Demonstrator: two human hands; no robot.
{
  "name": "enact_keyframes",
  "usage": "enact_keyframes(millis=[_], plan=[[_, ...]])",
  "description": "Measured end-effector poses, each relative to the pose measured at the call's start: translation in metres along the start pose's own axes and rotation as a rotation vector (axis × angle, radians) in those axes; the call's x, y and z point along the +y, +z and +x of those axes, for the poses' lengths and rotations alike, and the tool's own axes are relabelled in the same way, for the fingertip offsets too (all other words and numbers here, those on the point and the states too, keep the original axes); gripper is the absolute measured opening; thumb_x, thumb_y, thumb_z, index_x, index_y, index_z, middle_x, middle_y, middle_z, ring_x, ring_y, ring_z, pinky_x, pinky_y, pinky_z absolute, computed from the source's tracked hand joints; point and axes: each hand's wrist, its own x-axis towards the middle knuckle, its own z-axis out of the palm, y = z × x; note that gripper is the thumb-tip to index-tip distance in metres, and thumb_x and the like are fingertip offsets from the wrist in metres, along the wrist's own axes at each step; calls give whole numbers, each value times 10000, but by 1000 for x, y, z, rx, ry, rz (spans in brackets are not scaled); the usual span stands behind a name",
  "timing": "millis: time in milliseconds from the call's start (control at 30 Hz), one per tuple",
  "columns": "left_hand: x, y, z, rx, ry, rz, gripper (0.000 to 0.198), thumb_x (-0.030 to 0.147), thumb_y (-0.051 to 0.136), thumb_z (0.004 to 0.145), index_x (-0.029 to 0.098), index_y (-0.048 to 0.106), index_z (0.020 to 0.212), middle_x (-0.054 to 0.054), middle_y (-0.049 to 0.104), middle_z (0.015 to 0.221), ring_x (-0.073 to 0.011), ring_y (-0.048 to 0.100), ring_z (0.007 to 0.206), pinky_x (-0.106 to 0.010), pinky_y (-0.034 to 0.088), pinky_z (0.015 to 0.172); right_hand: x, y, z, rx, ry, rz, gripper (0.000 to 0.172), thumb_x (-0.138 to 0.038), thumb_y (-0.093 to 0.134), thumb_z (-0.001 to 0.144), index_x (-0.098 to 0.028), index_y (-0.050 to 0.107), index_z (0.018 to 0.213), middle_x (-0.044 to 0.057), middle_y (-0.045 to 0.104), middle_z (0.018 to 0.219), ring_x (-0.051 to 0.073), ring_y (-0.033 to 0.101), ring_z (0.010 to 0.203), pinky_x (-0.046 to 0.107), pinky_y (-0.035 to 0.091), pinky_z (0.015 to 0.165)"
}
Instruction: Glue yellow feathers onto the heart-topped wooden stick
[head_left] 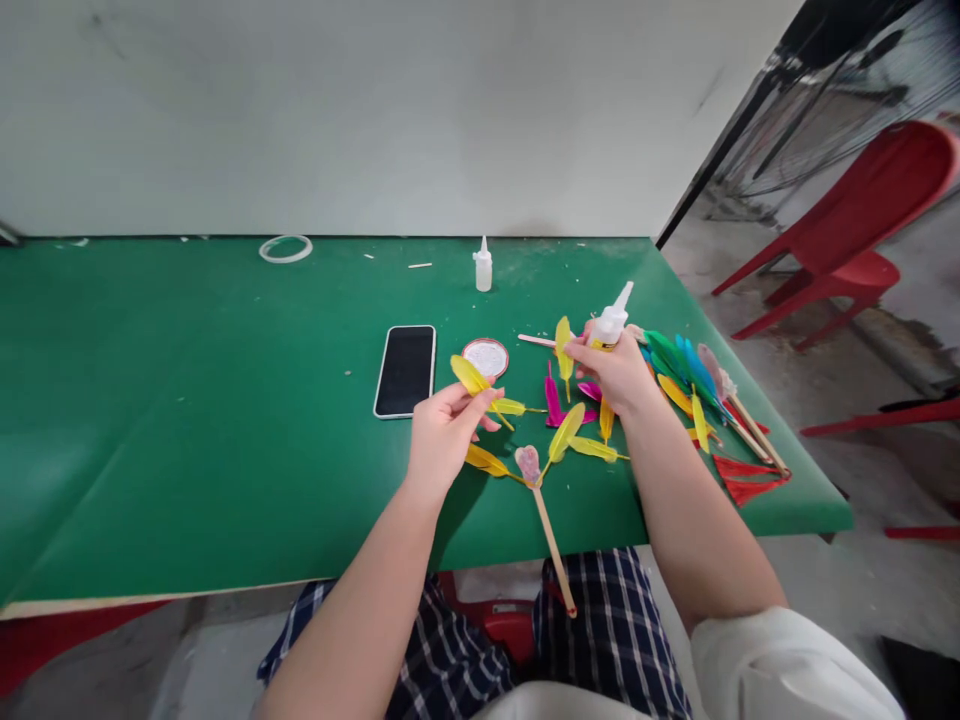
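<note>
My left hand (444,428) pinches a yellow feather (469,374) by its lower part, above the green table. In my right hand (621,372) is a white squeeze bottle (610,322) with its pointed nozzle up. Another yellow feather (564,350) stands at the right fingertips; whether they grip it I cannot tell. Below and between the hands lies a wooden stick (553,545) with a pinkish oval head (528,463), its lower end past the table's front edge. An orange-yellow feather (487,461) and a yellow feather (568,430) fan out beside that head.
Loose magenta feathers (553,400) lie near my right hand. Colourful feathered sticks (679,365) with red tassels (746,480) lie at the right. A phone (406,372), a round lid (486,357), a second bottle (483,268) and a clear ring (286,249) are farther back.
</note>
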Motion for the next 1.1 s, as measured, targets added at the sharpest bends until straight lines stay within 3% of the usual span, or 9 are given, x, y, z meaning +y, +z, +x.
enact_keyframes(millis=[167, 333, 767, 900, 1100], plan=[[-6, 4, 4, -181, -143, -22, 281, 371, 632, 741, 155, 690, 911, -82, 710, 820, -85, 569, 443, -165, 317, 346, -11, 31, -26, -208, 10, 32, 346, -296, 735, 562, -186, 461, 742, -42, 543, 651, 73, 494, 517, 221, 444, 459], [-8, 5, 4, -204, -148, 1, 229, 365, 640, 727, 162, 693, 819, -39, 690, 701, -98, 589, 459, -168, 315, 366, -7, 44, -34, -328, 21, 45, 337, -298, 727, 582, -190, 459, 756, -35, 559, 657, 86, 521, 537, 231, 469, 470], [-10, 2, 6, -185, -118, 33, 241, 375, 642, 729, 156, 677, 824, -32, 676, 664, -106, 600, 460, -170, 309, 358, -9, 48, -40, -352, 5, 32, 324, -304, 726, 598, -180, 478, 767, -23, 564, 693, 87, 523, 561, 239, 499, 488], [-9, 1, 6, -186, -130, 21, 283, 400, 644, 727, 144, 676, 844, -57, 697, 749, -96, 600, 470, -156, 327, 367, -9, 36, -31, -289, -20, -25, 324, -306, 715, 599, -182, 479, 783, -17, 571, 699, 94, 531, 558, 248, 504, 490], [-5, -1, 5, -132, -79, -28, 332, 425, 638, 737, 130, 668, 886, -85, 702, 843, -86, 604, 506, -138, 368, 388, -1, -20, -3, -27, -108, -351, 374, -325, 718, 600, -193, 508, 880, -14, 523, 727, 97, 498, 534, 260, 476, 467]])
